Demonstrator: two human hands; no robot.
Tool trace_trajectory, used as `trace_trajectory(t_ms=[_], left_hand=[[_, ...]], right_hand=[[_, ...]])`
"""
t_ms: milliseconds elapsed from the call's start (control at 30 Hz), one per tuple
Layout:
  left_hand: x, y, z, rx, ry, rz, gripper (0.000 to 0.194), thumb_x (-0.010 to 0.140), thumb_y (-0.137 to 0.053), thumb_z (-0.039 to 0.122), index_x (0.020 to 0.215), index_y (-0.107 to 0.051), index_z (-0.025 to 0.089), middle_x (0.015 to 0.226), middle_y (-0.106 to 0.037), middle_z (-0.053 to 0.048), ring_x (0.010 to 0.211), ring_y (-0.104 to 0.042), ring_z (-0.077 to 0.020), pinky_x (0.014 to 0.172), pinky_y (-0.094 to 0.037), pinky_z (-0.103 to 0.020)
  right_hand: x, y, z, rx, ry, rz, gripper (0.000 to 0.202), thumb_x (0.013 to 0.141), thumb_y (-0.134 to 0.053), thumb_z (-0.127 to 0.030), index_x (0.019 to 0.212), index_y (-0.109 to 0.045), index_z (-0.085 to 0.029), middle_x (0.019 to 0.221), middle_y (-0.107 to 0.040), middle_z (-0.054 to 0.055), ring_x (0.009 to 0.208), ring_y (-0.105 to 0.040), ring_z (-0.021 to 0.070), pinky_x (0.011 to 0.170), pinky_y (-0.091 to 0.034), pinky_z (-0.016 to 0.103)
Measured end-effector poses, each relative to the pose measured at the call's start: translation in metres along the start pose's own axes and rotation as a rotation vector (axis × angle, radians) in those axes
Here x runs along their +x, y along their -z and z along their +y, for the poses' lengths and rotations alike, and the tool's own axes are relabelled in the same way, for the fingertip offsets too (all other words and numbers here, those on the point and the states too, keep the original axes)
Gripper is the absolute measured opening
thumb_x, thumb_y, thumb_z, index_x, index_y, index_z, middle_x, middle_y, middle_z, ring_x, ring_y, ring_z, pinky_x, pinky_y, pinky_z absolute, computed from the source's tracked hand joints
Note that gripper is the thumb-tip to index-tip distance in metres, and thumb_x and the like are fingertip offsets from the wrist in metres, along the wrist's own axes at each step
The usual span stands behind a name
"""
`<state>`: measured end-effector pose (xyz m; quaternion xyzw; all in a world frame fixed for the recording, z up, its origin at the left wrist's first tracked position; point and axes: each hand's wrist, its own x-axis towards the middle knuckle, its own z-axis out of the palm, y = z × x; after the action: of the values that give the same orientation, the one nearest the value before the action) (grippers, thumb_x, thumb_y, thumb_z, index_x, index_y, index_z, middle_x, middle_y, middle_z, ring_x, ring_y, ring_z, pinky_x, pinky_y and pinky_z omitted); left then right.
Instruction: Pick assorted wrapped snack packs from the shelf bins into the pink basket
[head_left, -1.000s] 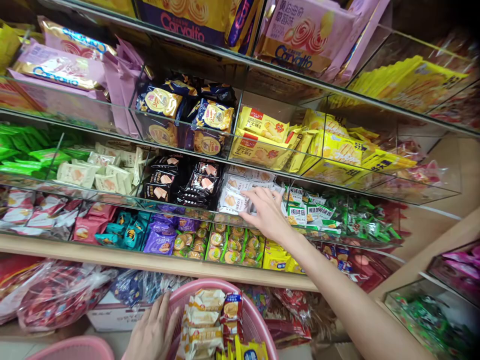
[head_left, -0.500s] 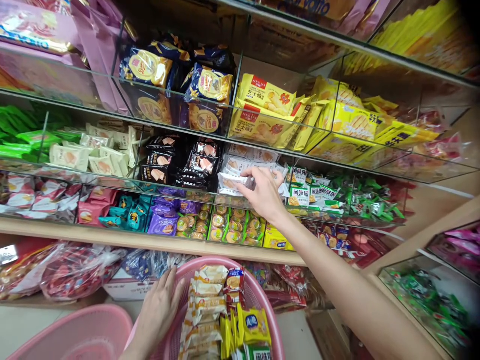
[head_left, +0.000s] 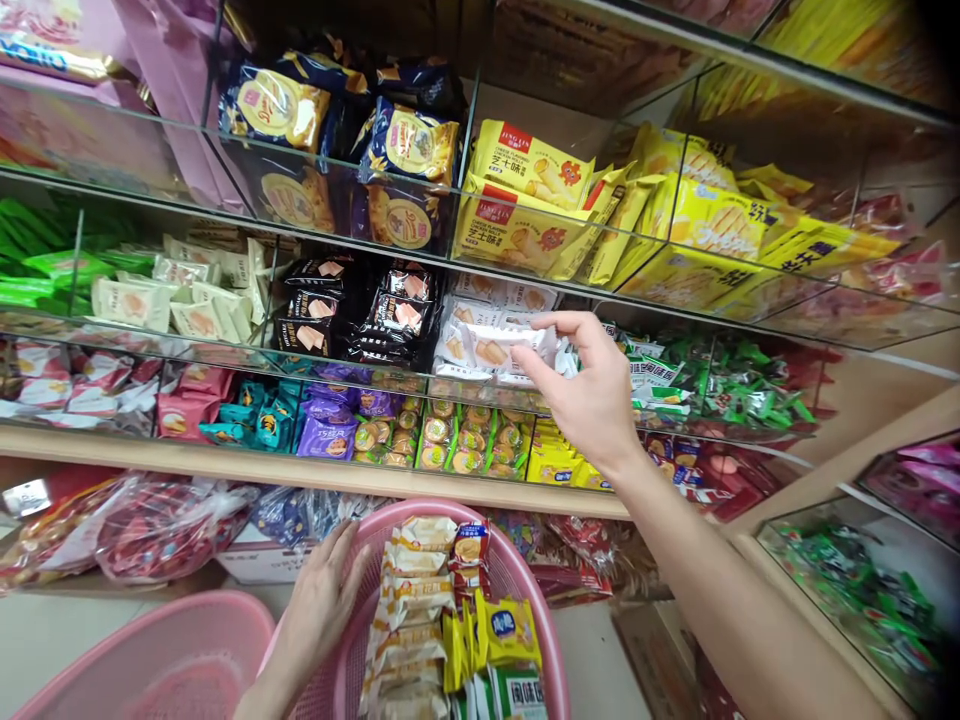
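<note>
My right hand [head_left: 589, 390] reaches into a middle-shelf compartment and pinches the right end of a white wrapped snack [head_left: 499, 347] between thumb and fingers. More white packets lie beneath and behind it. My left hand [head_left: 322, 600] rests on the left rim of a pink basket [head_left: 551, 640], fingers stretched out. Inside the basket are a column of cream packets [head_left: 416, 595], yellow packets [head_left: 506, 630], red and blue packets [head_left: 469, 550] and green and white packets [head_left: 517, 690].
A second pink basket [head_left: 172, 660] stands at lower left. Black packets [head_left: 311, 310] and green and white packets [head_left: 652, 375] flank the white ones. Clear dividers and a wooden shelf edge [head_left: 300, 477] cross the view. Bagged goods [head_left: 172, 530] lie below.
My right hand has moved to the right and the white snack is now lifted above the others, its front showing. My left hand stays at the basket rim. The view has shifted slightly.
</note>
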<state>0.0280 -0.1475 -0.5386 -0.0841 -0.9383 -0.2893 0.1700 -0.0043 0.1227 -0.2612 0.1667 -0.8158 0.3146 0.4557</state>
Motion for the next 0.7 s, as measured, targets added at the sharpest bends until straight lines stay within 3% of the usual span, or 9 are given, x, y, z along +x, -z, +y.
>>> trace_trajectory(t_ms=[67,167,233,333,500,567,700], left_hand=[[-0.001,0.005,0.002,-0.110,0.001,0.044,0.043,0.086,-0.040,0.044,0.114,-0.057,0.016,0.120,-0.062,-0.011,0.113,-0.056,-0.0221,0.098,-0.045,-0.041],[-0.004,0.014,0.008,-0.269,0.017,0.155,0.035,0.086,-0.043,0.039,0.109,-0.059,0.018,0.115,-0.064,-0.009,0.111,-0.057,-0.0202,0.099,-0.044,-0.038],[-0.005,0.021,0.013,-0.356,0.058,0.189,0.034,0.084,-0.045,0.039,0.106,-0.060,0.019,0.113,-0.065,-0.008,0.109,-0.058,-0.0203,0.099,-0.044,-0.038],[-0.008,0.029,0.023,-0.551,0.194,0.093,0.038,0.081,-0.049,0.045,0.105,-0.062,0.018,0.108,-0.068,-0.007,0.102,-0.062,-0.0213,0.096,-0.047,-0.038],[-0.023,0.038,0.044,-1.017,0.433,-0.258,0.051,0.085,-0.042,0.049,0.123,-0.052,0.016,0.115,-0.066,-0.010,0.104,-0.062,-0.0236,0.093,-0.049,-0.039],[-0.030,0.040,0.050,-1.076,0.474,-0.310,0.056,0.079,-0.053,0.048,0.127,-0.048,0.019,0.120,-0.063,-0.009,0.111,-0.058,-0.0240,0.093,-0.049,-0.035],[-0.037,0.041,0.050,-1.137,0.550,-0.302,0.060,0.067,-0.070,0.042,0.120,-0.052,0.021,0.122,-0.062,-0.006,0.114,-0.055,-0.0227,0.093,-0.048,-0.029]], right_hand=[[-0.016,0.007,-0.007,0.168,-0.092,-0.054,0.020,0.077,-0.061,-0.030,0.095,-0.056,-0.023,0.092,-0.060,0.001,0.087,-0.056,0.0182,0.081,-0.042,0.037],[-0.053,0.002,-0.016,0.532,-0.388,-0.300,0.025,0.074,-0.065,-0.032,0.096,-0.055,-0.023,0.086,-0.060,0.000,0.078,-0.057,0.0156,0.070,-0.048,0.032],[-0.083,-0.011,-0.019,0.769,-0.630,-0.502,0.029,0.072,-0.068,-0.034,0.095,-0.054,-0.023,0.082,-0.060,-0.001,0.073,-0.058,0.0139,0.065,-0.048,0.029],[-0.128,-0.043,-0.019,0.965,-0.874,-0.692,0.031,0.067,-0.071,-0.033,0.090,-0.054,-0.021,0.080,-0.060,-0.002,0.070,-0.058,0.0117,0.067,-0.047,0.026],[-0.182,-0.098,-0.015,0.863,-0.871,-0.792,0.023,0.062,-0.070,-0.023,0.081,-0.058,-0.017,0.073,-0.059,-0.003,0.067,-0.054,0.0121,0.063,-0.042,0.025],[-0.193,-0.114,-0.016,0.833,-0.862,-0.809,0.020,0.061,-0.068,-0.019,0.079,-0.058,-0.017,0.070,-0.058,-0.004,0.065,-0.053,0.0116,0.061,-0.040,0.024],[-0.202,-0.130,-0.021,0.826,-0.859,-0.878,0.020,0.062,-0.066,-0.017,0.080,-0.058,-0.017,0.071,-0.059,-0.003,0.066,-0.055,0.0126,0.063,-0.042,0.025]])
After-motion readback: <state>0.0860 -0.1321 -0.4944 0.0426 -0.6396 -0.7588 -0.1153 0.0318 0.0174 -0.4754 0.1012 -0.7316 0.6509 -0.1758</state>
